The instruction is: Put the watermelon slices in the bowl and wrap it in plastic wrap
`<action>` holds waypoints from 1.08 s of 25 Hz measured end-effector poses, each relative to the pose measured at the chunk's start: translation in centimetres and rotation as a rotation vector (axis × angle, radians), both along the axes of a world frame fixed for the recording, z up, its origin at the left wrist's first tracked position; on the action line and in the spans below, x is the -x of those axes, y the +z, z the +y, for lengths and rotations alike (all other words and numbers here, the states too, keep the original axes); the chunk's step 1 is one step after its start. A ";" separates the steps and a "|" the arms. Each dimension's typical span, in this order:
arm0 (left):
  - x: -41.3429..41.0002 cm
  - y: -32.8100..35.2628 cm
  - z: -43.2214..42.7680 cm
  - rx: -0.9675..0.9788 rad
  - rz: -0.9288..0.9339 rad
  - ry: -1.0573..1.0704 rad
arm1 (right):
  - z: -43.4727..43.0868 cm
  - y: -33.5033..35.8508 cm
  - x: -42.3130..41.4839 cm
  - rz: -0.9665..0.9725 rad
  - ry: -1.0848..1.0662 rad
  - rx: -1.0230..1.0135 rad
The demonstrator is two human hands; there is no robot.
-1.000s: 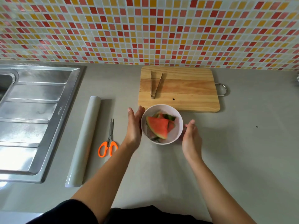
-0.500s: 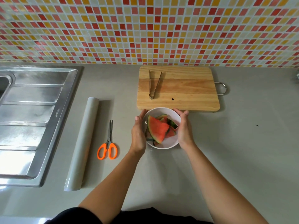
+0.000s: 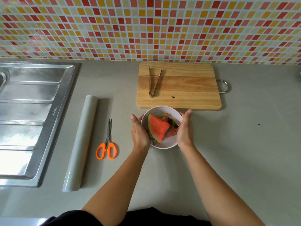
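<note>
Though straight-fingered, both hands (image 3: 140, 134) (image 3: 184, 130) against bowl (image 3: 162, 109)

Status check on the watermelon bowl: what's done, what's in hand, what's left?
Done: the watermelon slices lie in the bowl; the cutting board bears tongs, no fruit. In hand: the left hand and right hand press against the bowl's sides. Left: wrapping; the plastic wrap roll and scissors lie untouched left of the bowl.

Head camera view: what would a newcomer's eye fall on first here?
The red watermelon slices in the white bowl, mid-counter, between the left hand and right hand touching its sides. Behind, the red-and-yellow mosaic wall fills the top; orange-handled scissors lie left of the bowl.
</note>
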State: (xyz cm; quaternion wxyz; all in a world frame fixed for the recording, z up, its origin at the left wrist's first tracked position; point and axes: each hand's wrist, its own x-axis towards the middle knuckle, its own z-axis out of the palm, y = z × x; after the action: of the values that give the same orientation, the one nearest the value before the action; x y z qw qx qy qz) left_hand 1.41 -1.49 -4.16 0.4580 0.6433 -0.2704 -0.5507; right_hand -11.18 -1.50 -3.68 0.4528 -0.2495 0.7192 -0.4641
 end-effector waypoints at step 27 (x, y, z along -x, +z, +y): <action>-2.6 2.1 1.3 0.058 -0.302 -0.296 | 5.8 -0.5 5.6 0.459 0.532 0.174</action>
State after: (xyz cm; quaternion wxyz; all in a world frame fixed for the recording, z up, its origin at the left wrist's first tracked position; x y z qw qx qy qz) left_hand 3.99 -0.15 -2.06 0.3450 0.6583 -0.4432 -0.5011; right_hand -16.80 4.27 -4.20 0.3617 -0.5634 0.6698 -0.3212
